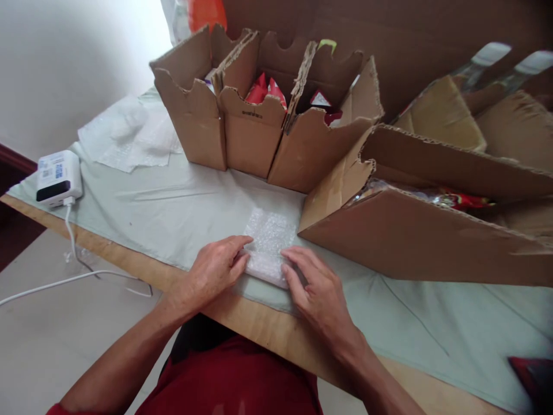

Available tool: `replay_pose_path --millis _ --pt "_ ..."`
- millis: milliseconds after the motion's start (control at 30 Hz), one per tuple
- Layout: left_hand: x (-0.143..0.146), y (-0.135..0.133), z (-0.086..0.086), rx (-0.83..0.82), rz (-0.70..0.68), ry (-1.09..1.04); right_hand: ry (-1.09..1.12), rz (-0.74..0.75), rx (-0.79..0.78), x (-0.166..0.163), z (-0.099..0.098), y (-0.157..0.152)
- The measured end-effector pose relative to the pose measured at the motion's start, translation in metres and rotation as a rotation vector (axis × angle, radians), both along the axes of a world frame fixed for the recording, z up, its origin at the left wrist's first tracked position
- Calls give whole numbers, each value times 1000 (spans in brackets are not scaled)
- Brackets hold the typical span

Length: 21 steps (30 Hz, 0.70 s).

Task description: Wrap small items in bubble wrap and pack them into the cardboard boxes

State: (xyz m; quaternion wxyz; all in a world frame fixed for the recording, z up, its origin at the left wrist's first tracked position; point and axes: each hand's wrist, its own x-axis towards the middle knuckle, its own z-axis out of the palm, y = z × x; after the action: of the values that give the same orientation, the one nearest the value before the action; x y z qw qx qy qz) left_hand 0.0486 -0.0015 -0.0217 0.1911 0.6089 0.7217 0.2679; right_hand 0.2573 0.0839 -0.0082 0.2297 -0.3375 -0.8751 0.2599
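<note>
A piece of clear bubble wrap [272, 233] lies on the pale green cloth near the table's front edge. Its near part is folded into a thicker strip, and I cannot make out whether something is inside. My left hand [220, 262] grips the left end of this fold between thumb and fingers. At the opposite end, my right hand [317, 282] holds the fold the same way, thumb nearest me and fingers on top. The far part of the wrap lies flat beyond both hands.
Cardboard bins [250, 135] with small packages stand behind. A long, low cardboard box [423, 242] is close on the right; capped bottles [490, 55] rise behind it. More bubble wrap sheets [147, 135] lie back left. A white power bank [60, 176] with a cable sits at the left edge.
</note>
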Motion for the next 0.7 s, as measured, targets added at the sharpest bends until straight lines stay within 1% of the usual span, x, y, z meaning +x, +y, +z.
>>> replay_pose_path --millis 33,67,100,167,233,333,433,500,567,600,633,667,700 --pt "2 2 -2 16 15 41 -1 4 129 2 1 -2" --pt "3 4 -4 30 26 80 -14 36 222 3 1 -3" --pt "5 5 -6 40 33 111 -41 91 276 3 2 -5" --pt "7 5 -7 59 48 135 -112 219 299 0 1 -6" --pt "8 1 -7 109 70 106 -172 292 279 -4 -1 -4" --pt "6 -11 -2 176 43 -32 -173 311 163 -6 -2 1" --pt "1 -20 6 170 -43 -147 -147 300 -64 -1 4 4" --pt "0 -20 10 145 -107 -169 -162 265 -230 3 8 5" --pt "0 -16 11 122 -154 -164 -180 224 -343 4 9 6" --pt "0 -12 10 113 -159 -155 -187 203 -342 4 9 6" --pt "1 -9 8 108 -152 -144 -193 180 -288 3 7 6" --pt "2 -6 6 106 -134 -131 -202 152 -180 3 5 6" --pt "3 -3 3 109 -115 -117 -207 116 -35 3 4 5"
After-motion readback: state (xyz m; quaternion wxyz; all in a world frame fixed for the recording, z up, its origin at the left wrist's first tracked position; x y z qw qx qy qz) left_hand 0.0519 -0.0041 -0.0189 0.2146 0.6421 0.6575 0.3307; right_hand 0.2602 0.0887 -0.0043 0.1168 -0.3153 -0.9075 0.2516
